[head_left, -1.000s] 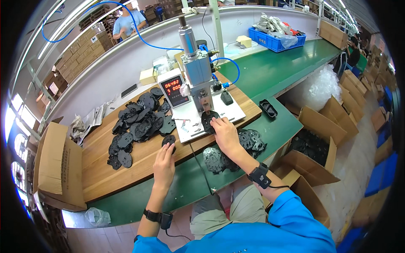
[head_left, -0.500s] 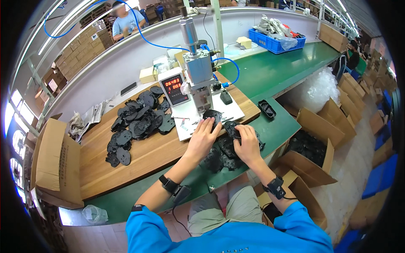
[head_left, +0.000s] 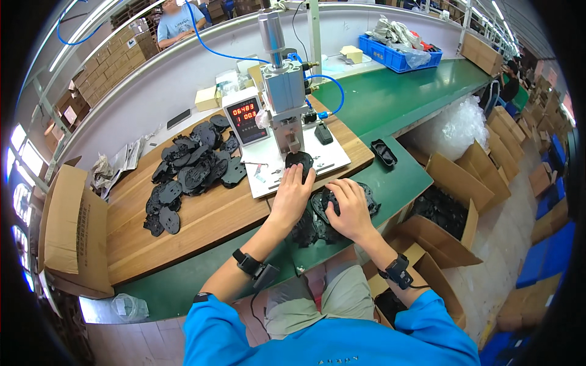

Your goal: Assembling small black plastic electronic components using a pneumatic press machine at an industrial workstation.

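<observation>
Under the head of a small pneumatic press [head_left: 284, 91], a rounded black plastic part [head_left: 300, 161] sits at the front of the white base plate [head_left: 259, 188]. The fingers of my left hand [head_left: 292, 194] are close together on this part's near edge. To the right, my right hand [head_left: 349, 207] curls over another black plastic part, mostly covered by the palm and fingers. It is just above a small pile of black plastic parts [head_left: 305, 232] on the green table [head_left: 390, 186]. My fingers hide much of both parts.
Many flat black parts [head_left: 195, 161] lie heaped on the wooden board [head_left: 201, 216]. A display box [head_left: 246, 117] with red digits stands beside the press. One black shell [head_left: 383, 154] lies at right. Open cartons [head_left: 452, 226] stand below the table; another carton [head_left: 76, 229] is at left.
My right hand has lowered toward the near pile, moving away from the press with its part. My left hand stays at the part under the press. The view has shifted slightly.
</observation>
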`<act>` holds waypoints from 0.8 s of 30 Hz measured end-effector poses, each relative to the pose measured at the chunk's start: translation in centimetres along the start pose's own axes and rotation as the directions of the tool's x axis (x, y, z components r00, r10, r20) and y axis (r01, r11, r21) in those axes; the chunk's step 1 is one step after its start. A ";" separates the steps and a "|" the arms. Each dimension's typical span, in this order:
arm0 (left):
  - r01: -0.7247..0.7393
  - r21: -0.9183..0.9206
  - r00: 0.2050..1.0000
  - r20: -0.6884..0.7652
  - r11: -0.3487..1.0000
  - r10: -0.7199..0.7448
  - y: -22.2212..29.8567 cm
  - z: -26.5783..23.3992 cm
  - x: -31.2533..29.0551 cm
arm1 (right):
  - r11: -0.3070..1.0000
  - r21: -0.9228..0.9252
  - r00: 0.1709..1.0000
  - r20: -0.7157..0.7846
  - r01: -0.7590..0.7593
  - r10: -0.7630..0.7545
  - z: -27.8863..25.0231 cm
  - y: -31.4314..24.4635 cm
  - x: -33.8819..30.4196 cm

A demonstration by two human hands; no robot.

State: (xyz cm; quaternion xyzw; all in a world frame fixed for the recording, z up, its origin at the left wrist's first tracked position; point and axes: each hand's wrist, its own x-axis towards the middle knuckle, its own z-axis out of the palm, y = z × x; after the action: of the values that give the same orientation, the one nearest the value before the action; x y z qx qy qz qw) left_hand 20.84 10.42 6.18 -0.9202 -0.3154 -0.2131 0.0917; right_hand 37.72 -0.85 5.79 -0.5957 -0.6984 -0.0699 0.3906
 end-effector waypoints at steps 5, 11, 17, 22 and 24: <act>-0.004 -0.024 1.000 0.000 1.000 0.004 -0.4 0.2 -0.3 | 0.999 0.014 0.998 0.026 0.048 -0.048 1.6 -0.3 2.2; 0.014 -0.214 0.999 -0.048 0.977 -0.025 -0.2 -1.0 -0.1 | 0.997 -0.054 0.994 0.099 0.057 -0.051 5.4 0.0 5.1; 0.337 -0.162 0.914 -0.178 0.927 -0.363 -6.0 -0.7 -4.7 | 0.995 -0.083 0.998 0.033 0.059 -0.057 5.4 -0.5 6.0; 0.449 0.096 0.894 -0.042 0.888 -0.447 -12.4 0.4 -11.2 | 0.996 -0.069 0.997 0.054 0.050 -0.047 5.4 -1.1 6.1; 0.441 0.064 0.897 -0.018 0.895 -0.441 -11.9 -0.1 -12.5 | 0.996 -0.081 0.998 0.051 0.043 -0.039 5.6 -0.8 6.0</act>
State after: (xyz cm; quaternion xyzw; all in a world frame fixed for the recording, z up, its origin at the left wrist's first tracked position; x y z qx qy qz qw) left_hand 4.50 12.95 1.05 -0.8209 -0.5225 -0.2190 0.0721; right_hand 34.52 6.76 6.02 -0.5982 -0.7165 -0.0921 0.3469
